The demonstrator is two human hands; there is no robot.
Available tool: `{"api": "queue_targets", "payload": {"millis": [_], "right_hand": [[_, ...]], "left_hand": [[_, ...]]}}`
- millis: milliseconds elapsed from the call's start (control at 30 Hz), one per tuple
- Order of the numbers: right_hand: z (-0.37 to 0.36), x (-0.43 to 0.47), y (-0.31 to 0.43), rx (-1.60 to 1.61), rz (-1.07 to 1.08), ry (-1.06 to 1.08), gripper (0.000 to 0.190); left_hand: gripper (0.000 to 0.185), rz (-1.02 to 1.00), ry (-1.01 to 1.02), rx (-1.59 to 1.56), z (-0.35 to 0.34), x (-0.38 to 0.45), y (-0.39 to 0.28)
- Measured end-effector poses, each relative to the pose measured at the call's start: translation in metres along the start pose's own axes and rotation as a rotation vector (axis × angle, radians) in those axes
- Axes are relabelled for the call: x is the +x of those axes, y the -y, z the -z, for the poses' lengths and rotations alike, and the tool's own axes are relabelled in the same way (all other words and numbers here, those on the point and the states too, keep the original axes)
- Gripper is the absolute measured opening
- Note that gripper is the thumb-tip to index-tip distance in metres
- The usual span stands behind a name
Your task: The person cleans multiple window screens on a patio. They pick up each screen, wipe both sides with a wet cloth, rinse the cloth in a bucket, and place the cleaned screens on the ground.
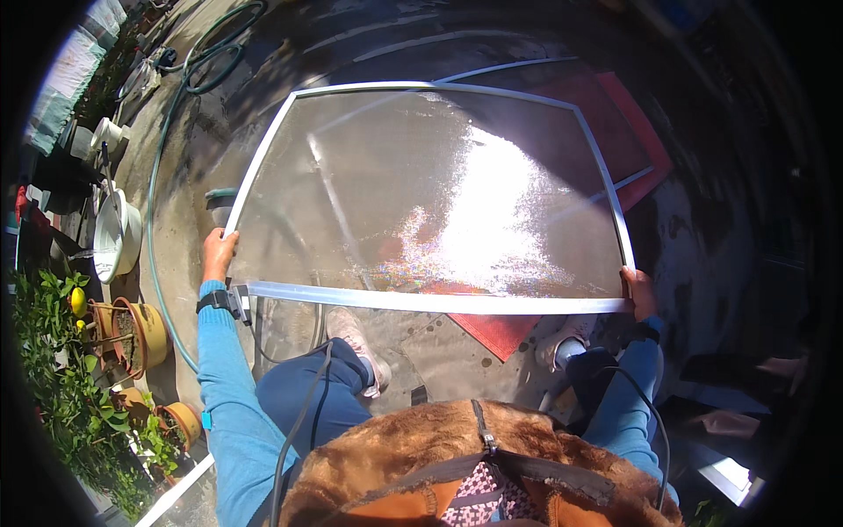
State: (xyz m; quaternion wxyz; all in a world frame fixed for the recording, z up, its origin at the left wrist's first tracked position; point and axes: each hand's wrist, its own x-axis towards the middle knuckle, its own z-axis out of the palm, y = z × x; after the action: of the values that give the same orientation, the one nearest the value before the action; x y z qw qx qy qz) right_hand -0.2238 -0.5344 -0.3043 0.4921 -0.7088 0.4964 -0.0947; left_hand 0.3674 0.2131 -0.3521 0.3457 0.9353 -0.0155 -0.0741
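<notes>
A window screen with a white frame (435, 303) and see-through mesh (369, 197) is held up in front of my body. My left hand (218, 254) grips its left side bar near the lower corner. On the opposite side bar, also low down, my right hand (639, 292) is closed around the frame. Bright sun glares off the middle of the mesh. Beyond it, a second framed screen (612, 125) lies on a red mat (637, 148), partly seen through the mesh. Another red mat part (497, 334) shows below the near bar.
A green hose (158, 165) runs along the left and coils at the top. Left of it stand a white basin (120, 236), a white pail (108, 134) and yellow flower pots (148, 336) with leafy plants (59, 356). Dark wires hang from both my wrists. The concrete ground (448, 369) has wet patches.
</notes>
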Motion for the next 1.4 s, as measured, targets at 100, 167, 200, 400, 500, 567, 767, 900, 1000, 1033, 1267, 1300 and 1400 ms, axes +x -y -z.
{"api": "queue_targets", "payload": {"millis": [100,167,200,400,500,567,767,900,1000,1033,1267,1300,1400], "right_hand": [[0.037,-0.014,-0.020,0.036,-0.123,-0.087,0.031],[0.064,-0.017,-0.029,0.026,-0.344,-0.020,0.033],[0.072,-0.022,-0.037,-0.044,-0.170,-0.019,0.034],[0.086,-0.024,-0.048,-0.194,-0.008,-0.150,0.038],[0.081,-0.021,-0.040,-0.229,-0.068,-0.165,0.040],[0.075,-0.022,-0.036,-0.311,0.082,-0.185,0.040],[0.068,-0.025,-0.029,-0.010,-0.236,-0.179,0.042],[0.078,-0.020,-0.028,-0.072,-0.293,-0.126,0.044],[0.085,-0.015,-0.029,-0.167,-0.385,0.012,0.047],[0.085,-0.013,-0.030,-0.112,-0.398,0.079,0.049],[0.060,-0.025,-0.010,-0.460,0.028,-0.262,0.060],[0.055,-0.030,-0.002,-0.447,0.140,-0.312,0.059],[0.045,-0.051,0.027,-0.466,0.209,-0.288,0.049]], "left_hand": [[0.032,0.007,0.113,-0.001,-0.024,0.009,-0.020],[0.031,0.018,0.167,-0.041,-0.036,0.009,-0.028],[0.032,0.049,0.214,-0.033,-0.043,0.009,-0.032],[0.044,-0.055,0.235,0.082,-0.067,0.012,-0.058],[0.052,-0.065,0.276,0.166,-0.071,0.025,-0.076],[0.053,-0.077,0.305,0.227,-0.075,0.035,-0.085],[0.072,-0.083,0.268,0.224,-0.116,0.067,-0.083],[0.079,-0.078,0.366,0.103,-0.135,0.074,-0.071],[0.080,-0.092,0.368,0.081,-0.136,0.068,-0.073],[0.079,-0.120,0.366,0.070,-0.134,0.065,-0.078],[0.067,0.062,0.521,0.014,-0.113,0.009,-0.163],[0.062,0.084,0.591,-0.003,-0.118,-0.009,-0.176],[0.057,0.129,0.695,0.026,-0.156,-0.083,-0.195]]}}
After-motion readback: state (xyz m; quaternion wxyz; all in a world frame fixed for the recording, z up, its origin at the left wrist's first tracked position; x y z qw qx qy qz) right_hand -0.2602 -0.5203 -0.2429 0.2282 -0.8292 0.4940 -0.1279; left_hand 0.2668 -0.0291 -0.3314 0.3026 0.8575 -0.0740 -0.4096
